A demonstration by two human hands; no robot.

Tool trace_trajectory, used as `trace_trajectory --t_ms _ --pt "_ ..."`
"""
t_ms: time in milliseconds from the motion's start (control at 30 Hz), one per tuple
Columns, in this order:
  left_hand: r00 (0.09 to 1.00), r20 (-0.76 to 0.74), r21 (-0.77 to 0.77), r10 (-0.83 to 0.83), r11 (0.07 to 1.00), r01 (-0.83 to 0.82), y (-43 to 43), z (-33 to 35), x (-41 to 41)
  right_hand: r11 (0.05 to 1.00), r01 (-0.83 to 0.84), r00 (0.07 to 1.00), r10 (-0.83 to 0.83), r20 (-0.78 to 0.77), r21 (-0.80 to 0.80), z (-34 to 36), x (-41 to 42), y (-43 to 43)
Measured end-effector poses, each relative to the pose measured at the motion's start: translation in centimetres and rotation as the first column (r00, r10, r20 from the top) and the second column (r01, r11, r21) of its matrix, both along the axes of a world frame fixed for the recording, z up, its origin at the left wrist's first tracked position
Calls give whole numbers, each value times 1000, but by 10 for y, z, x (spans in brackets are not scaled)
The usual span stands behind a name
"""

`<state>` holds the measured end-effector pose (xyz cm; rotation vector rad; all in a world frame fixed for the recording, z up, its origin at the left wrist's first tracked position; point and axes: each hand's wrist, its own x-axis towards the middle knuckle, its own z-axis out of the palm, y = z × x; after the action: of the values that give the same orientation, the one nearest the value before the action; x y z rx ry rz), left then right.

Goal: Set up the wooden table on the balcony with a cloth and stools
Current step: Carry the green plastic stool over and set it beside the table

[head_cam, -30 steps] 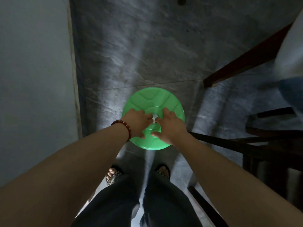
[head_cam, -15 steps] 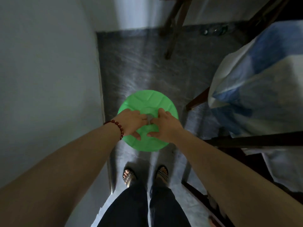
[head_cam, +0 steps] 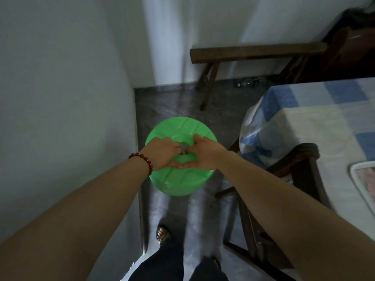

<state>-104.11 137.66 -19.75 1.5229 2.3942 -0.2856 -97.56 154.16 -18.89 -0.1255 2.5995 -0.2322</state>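
- Green plastic stool (head_cam: 180, 179) is sitting low over the grey floor (head_cam: 172, 102), just beside the white wall (head_cam: 60, 98) on the left; whether it is touching the floor cannot be told.
- Left hand (head_cam: 164, 153), wearing a red bead bracelet (head_cam: 142, 161), is curling its fingers into the seat's centre hole.
- Right hand (head_cam: 205, 153) is gripping the same hole from the opposite side, thumbs touching.
- Dark wooden chair (head_cam: 304, 169) is standing just right of the stool.
- Blue-and-white checked cloth (head_cam: 314, 122) is draping over the desk, hiding it.
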Motion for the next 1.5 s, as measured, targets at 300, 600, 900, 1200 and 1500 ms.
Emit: trace_trajectory --t_ms 300,600,900,1200,1500 --pt "993 -84 79 88 994 -81 -14 52 52 985 -171 975 172 -137 22 56 36 5" --pt "936 -216 80 277 961 -266 -10 88 197 923 -382 887 380 -264 45 91 144 17" --pt "839 -200 90 505 863 -498 -46 130 337 810 -582 768 576 -280 69 130 237 -25" --pt "703 -195 92 685 726 -682 -102 130 446 682 -728 629 707 -322 74 142 311 -89" --pt "524 -152 153 838 544 -825 -171 128 620 492 -869 437 818 -374 61 140 444 -181"
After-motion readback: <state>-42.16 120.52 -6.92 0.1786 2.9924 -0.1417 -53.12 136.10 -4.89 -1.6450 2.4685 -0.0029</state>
